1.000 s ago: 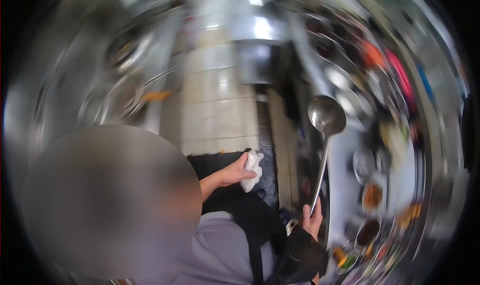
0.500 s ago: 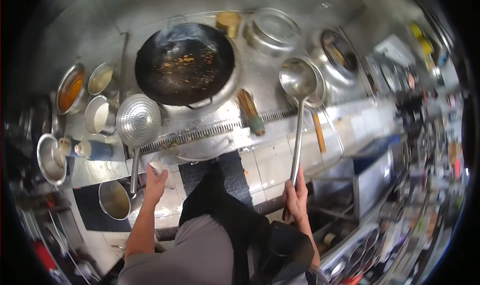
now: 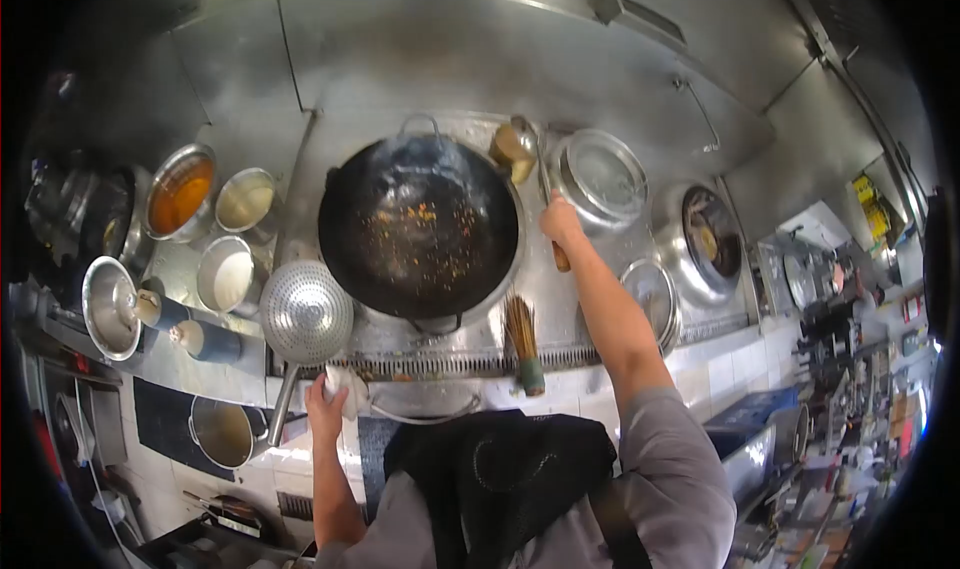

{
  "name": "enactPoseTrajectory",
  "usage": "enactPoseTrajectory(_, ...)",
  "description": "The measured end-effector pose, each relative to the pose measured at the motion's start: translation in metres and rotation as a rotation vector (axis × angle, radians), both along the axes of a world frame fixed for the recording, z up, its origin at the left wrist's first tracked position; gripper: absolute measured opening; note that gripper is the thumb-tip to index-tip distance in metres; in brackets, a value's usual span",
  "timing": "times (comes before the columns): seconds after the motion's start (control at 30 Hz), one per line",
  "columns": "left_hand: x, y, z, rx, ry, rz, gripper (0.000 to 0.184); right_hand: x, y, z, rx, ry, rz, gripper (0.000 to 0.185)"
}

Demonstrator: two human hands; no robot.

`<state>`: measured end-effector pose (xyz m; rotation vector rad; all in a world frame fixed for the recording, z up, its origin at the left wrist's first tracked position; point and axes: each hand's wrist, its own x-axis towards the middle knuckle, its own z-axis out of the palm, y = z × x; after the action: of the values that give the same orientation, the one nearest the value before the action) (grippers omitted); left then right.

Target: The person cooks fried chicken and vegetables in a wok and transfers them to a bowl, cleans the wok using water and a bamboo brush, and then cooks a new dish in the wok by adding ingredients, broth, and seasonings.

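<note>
While the right hand (image 3: 559,221) grips a ladle (image 3: 543,169) beside the black wok (image 3: 365,184), the left hand (image 3: 325,409) clutches a white cloth (image 3: 347,387).
The ladle's head is at the tan container (image 3: 512,156) behind the wok's right side — whether in it or just over it, I cannot tell. A careless turn of the wrist could tip that container or slop whatever the ladle carries, and the bare forearm, stretched over the steel range (image 3: 390,334), could get burned by brushing hot metal. The strainer (image 3: 307,314) has its handle jutting past the front edge near the left hand — a bump there might knock it down. No brand or label is readable; the yellow sign (image 3: 872,206) at far right is too small.
</note>
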<state>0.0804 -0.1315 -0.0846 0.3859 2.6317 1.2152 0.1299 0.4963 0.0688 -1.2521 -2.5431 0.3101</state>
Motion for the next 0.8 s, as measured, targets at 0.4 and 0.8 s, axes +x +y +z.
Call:
enactPoseTrajectory(0.4, 0.024, 0.156, 0.147, 0.234, 0.334, -0.275, 0.038, 0.079, 0.057, -0.019, -0.203, 0.139, 0.149, 0.063)
enactPoseTrajectory(0.8, 0.044, 0.273, 0.097, -0.175, 0.557, -0.521, 0.014, 0.227, 0.126, 0.000, -0.833, 0.526, -0.164, 0.026)
